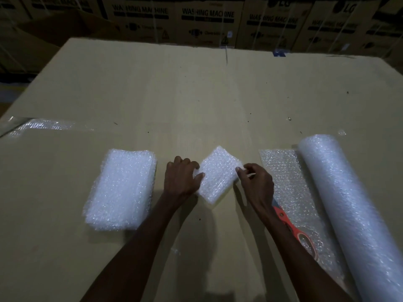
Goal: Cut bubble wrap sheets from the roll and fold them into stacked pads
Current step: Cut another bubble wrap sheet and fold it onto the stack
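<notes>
A folded bubble wrap pad (217, 174) lies turned at an angle in the middle of the cardboard work surface (196, 101). My left hand (182, 176) grips its left edge, thumb on top. At its right corner, my right hand (256, 182) pinches the wrap. To the left sits a stack of folded pads (121, 189). The bubble wrap roll (353, 210) lies at the right, with its loose sheet (290, 182) spread flat beside it. Orange-handled scissors (293, 227) rest on that sheet, partly hidden by my right forearm.
Another flat piece of bubble wrap (37, 126) lies at the far left edge of the surface. Washing machine cartons (207, 20) line the back. The room is dim.
</notes>
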`<state>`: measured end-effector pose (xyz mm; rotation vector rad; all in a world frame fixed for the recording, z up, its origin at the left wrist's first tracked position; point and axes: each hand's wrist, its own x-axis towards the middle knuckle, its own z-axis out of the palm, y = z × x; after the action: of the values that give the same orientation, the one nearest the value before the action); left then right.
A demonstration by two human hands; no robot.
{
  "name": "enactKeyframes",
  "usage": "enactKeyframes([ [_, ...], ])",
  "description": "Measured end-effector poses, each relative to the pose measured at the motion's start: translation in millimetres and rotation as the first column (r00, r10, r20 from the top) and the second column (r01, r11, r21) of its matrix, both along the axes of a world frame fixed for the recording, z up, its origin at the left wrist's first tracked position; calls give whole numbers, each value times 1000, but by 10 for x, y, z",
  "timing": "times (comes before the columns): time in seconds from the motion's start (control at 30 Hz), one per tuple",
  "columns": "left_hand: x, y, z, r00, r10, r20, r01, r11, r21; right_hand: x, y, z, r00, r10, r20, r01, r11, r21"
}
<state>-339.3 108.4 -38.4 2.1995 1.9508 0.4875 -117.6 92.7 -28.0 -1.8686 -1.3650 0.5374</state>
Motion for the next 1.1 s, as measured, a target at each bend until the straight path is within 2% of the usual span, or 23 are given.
enactKeyframes([
  [0.13,87,-135,9,999,35,-36,-35,999,9,-39,-182,-2,989,-129,-67,122,987,-105],
  [0.23,186,-230,31,997,58,-41,-59,998,-16,-114,-211,-28,981,-138,-135,104,967,-232],
  [0.37,299,-373,47,997,80,-7,-80,996,-44,-176,-133,42,971,-101,-219,27,947,-320],
  [0.53,375,-564,122,987,154,44,-151,986,-71,-125,-119,144,828,-110,-549,-114,927,-358],
  [0.67,365,-722,198,948,245,205,-231,969,-92,-57,-280,402,751,-47,-658,-227,918,-325],
  [0.77,378,-817,339,828,301,472,-252,953,-167,45,-402,628,721,48,-691,-287,928,-236],
  [0.8,406,-858,430,745,324,583,-223,945,-240,87,-445,695,697,79,-712,-313,927,-204],
  [0.87,477,-947,630,504,395,768,-48,901,-432,170,-527,816,641,125,-758,-360,921,-152],
  [0.9,497,-975,690,383,429,818,63,871,-487,211,-558,854,612,140,-778,-376,917,-131],
  [0.93,508,-1015,741,300,444,844,145,853,-501,253,-585,883,582,149,-799,-396,911,-118],
  [1.03,532,-1164,793,205,416,886,275,844,-460,334,-684,957,459,150,-876,-471,877,-97],
  [1.1,571,-1250,818,173,370,913,286,868,-406,351,-763,974,411,159,-898,-510,856,-82],
])
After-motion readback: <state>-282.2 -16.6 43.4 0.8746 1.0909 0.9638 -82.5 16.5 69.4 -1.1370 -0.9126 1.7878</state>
